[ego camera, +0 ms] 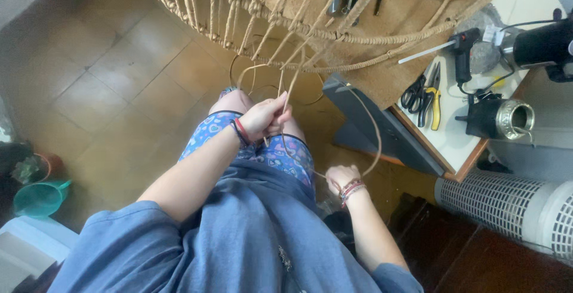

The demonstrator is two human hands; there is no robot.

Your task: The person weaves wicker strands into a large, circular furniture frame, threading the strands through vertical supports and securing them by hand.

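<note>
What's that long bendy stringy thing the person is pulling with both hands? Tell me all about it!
It is a thin, tan strand of cane, smooth and springy looking. It runs down from the woven wicker frame overhead, passes through the left hand above the knees, then swings out in a wide loop to the right hand lower down. More loose strands curl beside it.

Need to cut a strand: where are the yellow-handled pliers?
In the head view, the yellow-handled pliers lie on the white table at right, beside the black scissors.

White table (462,150) carries scissors (412,96), pliers (434,99), glue gun (462,51).
</note>
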